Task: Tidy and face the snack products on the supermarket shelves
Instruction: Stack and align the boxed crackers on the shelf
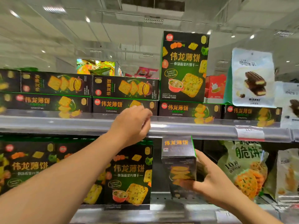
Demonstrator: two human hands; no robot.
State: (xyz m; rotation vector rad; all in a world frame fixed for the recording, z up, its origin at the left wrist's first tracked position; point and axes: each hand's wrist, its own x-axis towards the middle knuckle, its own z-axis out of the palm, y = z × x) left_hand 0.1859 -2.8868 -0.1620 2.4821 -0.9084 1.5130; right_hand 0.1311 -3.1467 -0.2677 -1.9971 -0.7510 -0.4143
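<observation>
Right hand [208, 180] grips cracker box [179, 165] turned side-on, lower shelf gap. Left hand [134, 125] loosely curled, holding nothing, at upper shelf rail [194, 128]. Flat boxes [124, 96] above it faced; upright box [184, 67] likely still to lay down.

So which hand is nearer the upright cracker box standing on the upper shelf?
Left. The left hand is raised at the upper shelf edge, below-left of the upright cracker box; the right hand grips a turned box lower down.
</observation>
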